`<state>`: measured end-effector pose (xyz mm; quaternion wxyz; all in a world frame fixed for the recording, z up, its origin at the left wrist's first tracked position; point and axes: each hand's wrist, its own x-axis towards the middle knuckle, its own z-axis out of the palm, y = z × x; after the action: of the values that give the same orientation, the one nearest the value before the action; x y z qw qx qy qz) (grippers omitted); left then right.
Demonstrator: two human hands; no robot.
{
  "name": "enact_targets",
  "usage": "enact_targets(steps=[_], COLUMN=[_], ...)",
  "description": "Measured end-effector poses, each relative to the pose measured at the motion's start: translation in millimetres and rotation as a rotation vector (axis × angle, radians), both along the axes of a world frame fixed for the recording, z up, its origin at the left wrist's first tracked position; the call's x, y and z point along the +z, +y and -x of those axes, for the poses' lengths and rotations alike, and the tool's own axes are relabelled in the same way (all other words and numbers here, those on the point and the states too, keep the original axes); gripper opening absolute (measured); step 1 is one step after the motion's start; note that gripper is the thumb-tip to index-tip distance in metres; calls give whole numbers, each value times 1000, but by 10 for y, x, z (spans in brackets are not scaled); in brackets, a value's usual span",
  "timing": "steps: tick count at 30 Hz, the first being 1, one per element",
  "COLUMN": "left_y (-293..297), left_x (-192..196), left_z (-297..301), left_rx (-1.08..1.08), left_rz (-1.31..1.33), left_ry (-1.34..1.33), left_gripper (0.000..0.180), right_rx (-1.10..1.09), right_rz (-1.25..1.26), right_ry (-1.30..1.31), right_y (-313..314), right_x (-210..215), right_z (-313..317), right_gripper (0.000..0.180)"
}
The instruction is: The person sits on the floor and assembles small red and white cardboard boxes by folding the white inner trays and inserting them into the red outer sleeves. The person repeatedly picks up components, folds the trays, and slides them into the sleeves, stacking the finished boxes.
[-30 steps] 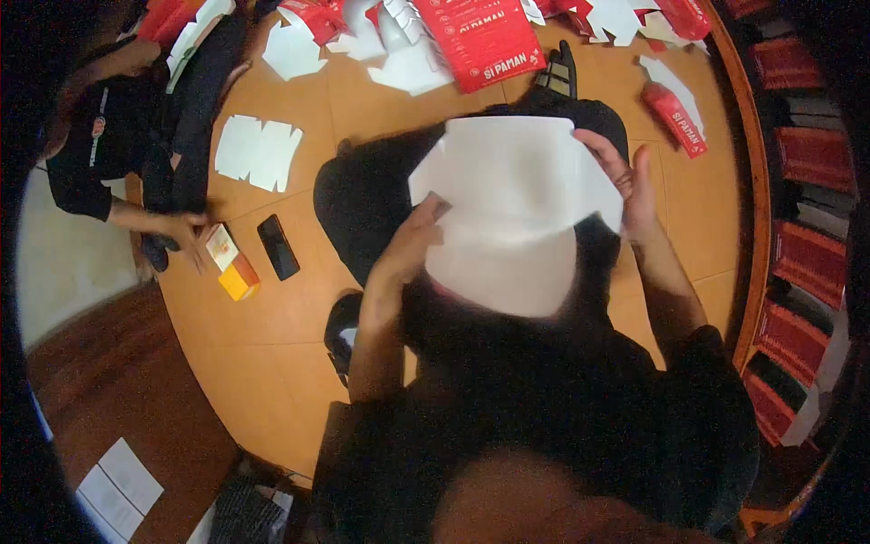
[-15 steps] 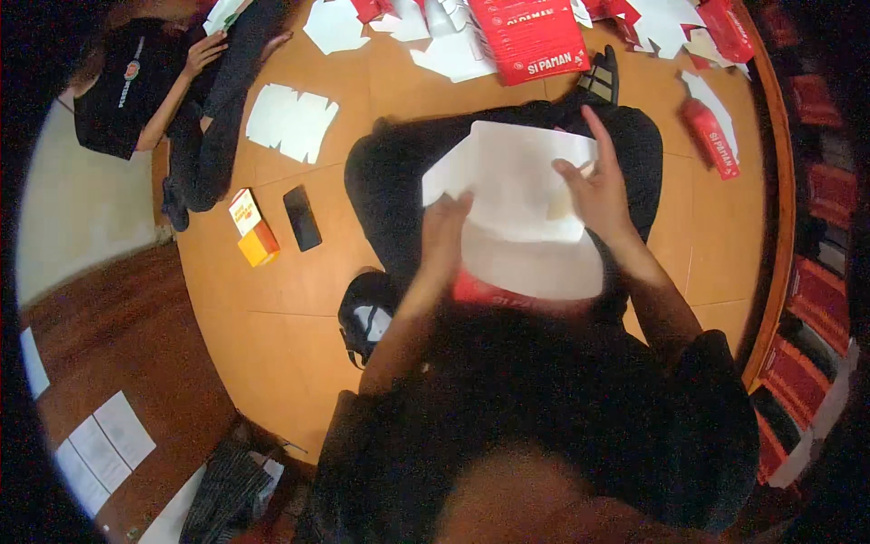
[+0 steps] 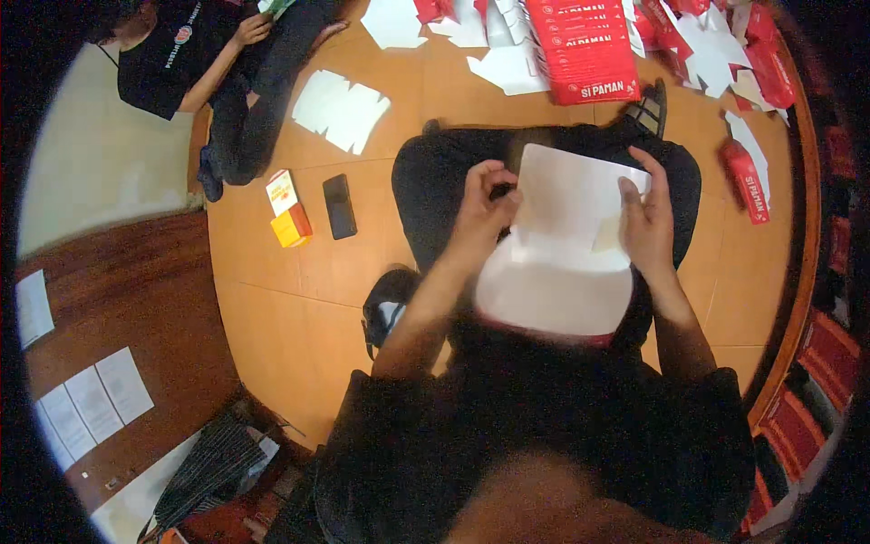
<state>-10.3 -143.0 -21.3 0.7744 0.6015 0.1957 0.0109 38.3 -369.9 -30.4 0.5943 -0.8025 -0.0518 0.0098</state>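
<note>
A partly folded cardboard box, white inside with red showing along its near edge, rests over my crossed legs. Its far panel stands up between my two hands. At the panel's left edge, my left hand is closed with curled fingers, pinching the card there. My right hand grips the right edge, thumb on the white inner face and fingers behind it. The box's outer side is mostly hidden from me.
Beyond my legs lies a stack of red folded boxes among white and red card blanks. A flat white blank, a black phone, a yellow-white small box and a black bag lie leftward. Another person sits far left.
My left hand has moved up along the box's left side, and the left corner flap that stuck out is now folded in. The whole view has shifted, with the surroundings sliding right.
</note>
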Motion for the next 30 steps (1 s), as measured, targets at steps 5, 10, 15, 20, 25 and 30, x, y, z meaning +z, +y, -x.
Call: enact_targets(steps=[5,10,15,20,25,30], left_y=[252,311,225,-342,-190,-221], left_x=[-292,-386,501,1033,829,584], left_z=[-18,110,116,472,322,369], left_rx=[-415,-279,-363,-936,-970,-844], left_rz=[-5,-53,-741,-1059,-834,-752], left_ry=[235,210,-199,-211,114,-106], left_gripper=[27,31,37,30,27,26], right_rx=[41,539,396,403,714,967], right_rz=[3,-67,134,117,116,331], right_ry=[-147,84,210,518,230,27], right_y=[30,-408,-574,-321,-447,-172], right_x=[-80,-5,42,775,807,868], right_z=[87,-1,149,-22,-182,-36], right_gripper=[41,13,20,19,27,39])
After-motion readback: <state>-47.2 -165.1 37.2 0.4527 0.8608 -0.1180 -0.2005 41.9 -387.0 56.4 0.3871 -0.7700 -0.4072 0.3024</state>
